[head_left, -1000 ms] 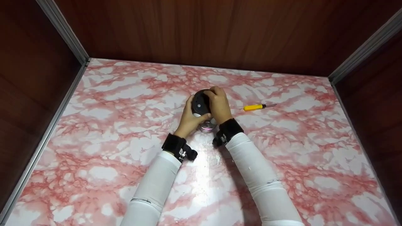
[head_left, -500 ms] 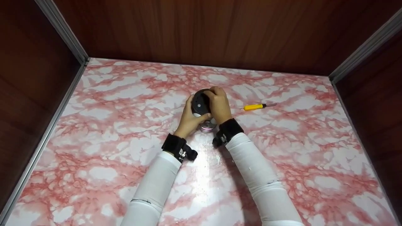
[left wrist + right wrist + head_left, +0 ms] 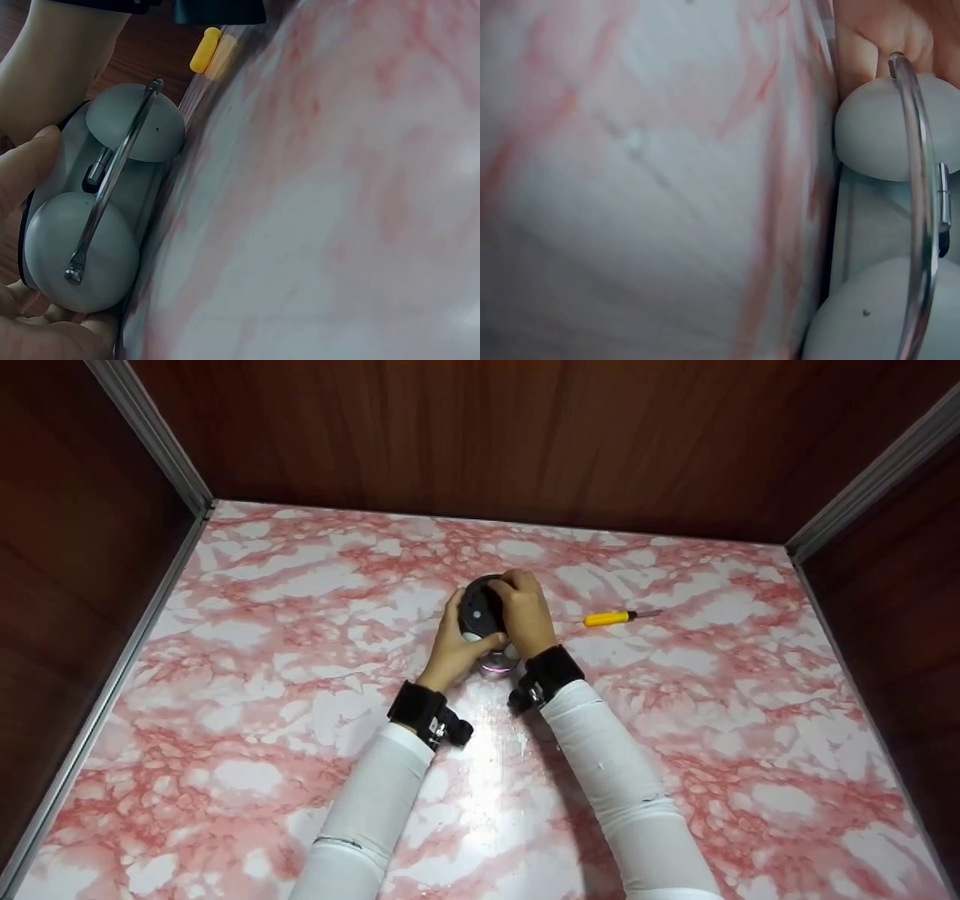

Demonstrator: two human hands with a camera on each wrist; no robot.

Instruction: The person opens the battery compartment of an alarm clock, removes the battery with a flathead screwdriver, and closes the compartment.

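Dark wood-grained panels [image 3: 480, 442] stood around a tabletop [image 3: 300, 675] marbled in red, pink and white. The left hand [image 3: 451, 646] gripped a twin-bell clock [image 3: 476, 619], thumb along its near edge and fingers around its left side. The right hand [image 3: 528, 616] was clamped on the clock's right side with bent fingers, its fingertips partly hidden. Between the two hands, the clock showed a rounded black side, marked by one small pale dot; whether it touched the tabletop could not be told. Its two bells [image 3: 81, 251] were smooth, pale grey domes, one with a tiny dark speck. A slim, shiny metal handle [image 3: 114, 177] arched from bell to bell, and a small metal hammer [image 3: 98, 166] sat between them. Black wristbands [image 3: 553, 670] and white sleeves [image 3: 611, 765] covered the arms. Well to the right lay a yellow-handled screwdriver [image 3: 607, 619].
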